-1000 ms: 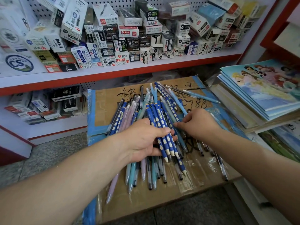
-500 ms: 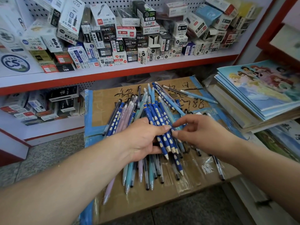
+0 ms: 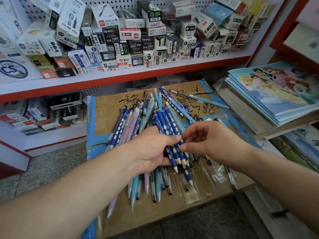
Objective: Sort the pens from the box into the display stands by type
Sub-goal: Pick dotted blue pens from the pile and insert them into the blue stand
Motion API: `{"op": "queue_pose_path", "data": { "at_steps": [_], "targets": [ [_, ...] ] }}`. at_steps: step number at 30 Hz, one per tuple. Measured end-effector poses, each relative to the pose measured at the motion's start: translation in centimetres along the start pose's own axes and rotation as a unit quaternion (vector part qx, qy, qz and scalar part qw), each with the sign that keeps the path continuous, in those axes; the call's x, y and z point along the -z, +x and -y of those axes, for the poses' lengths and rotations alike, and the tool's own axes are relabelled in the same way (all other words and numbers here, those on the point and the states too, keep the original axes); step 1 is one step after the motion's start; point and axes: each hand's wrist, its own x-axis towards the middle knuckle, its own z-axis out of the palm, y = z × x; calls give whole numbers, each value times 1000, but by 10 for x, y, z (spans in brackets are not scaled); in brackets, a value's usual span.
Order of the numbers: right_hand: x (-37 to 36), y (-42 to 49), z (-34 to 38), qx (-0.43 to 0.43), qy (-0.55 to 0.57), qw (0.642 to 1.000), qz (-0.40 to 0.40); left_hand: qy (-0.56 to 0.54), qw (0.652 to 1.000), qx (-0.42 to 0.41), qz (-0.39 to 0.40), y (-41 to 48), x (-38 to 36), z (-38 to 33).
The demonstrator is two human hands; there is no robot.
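Head view: the pens lie in a loose heap on the flat top of a taped cardboard box [image 3: 110, 121], which has blue tape along its edges and black marker writing on its far half. The left hand [image 3: 151, 150] grips a bundle of dotted blue pens [image 3: 165, 121], its thumb laid across them and its fingers curled beneath. These pens have dark blue barrels patterned with pale oval dots, cream cone tips pointing toward the person, and a thin yellow band near the far end. The bundle fans out slightly above the heap.

The right hand [image 3: 213, 140] is just beside the left, fingers curled, with thumb tip and fingertips [image 3: 183, 147] meeting the near part of the same bundle. Whether it pinches a single pen cannot be told.

Under and around the bundle lie other kinds: pale teal pens [image 3: 135, 188], a lilac pen [image 3: 111, 207] slanting off the near left, and clear-barrelled pens [image 3: 230, 178] with black tips. More dotted blue pens sit at the left of the heap. A light blue pen [image 3: 208, 101] lies apart at the far right of the box.

Behind the box a red-edged shelf [image 3: 189, 69] carries stacked small refill cartons [image 3: 112, 36]. To the right sits a stack of notebooks [image 3: 276, 94] with cartoon covers.
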Motion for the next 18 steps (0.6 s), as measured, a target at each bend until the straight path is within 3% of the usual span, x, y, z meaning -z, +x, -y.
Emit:
{"op": "queue_pose_path", "data": {
  "at_steps": [4,7,10,18],
  "targets": [
    [5,4,0,-8,16,1000,-11,11,1000,-3,10,-3,0,-1],
    [12,18,-14,-9,-149,981,-120,18,1000,-5,9,-4,0,-1],
    [14,28,-25,-23,-315,940,-128,24,1000,-4,10,-6,1,-1],
    [7,45,-22,-75,-403,895,-178,43,999,-16,24,-14,6,-2]
  ]
}}
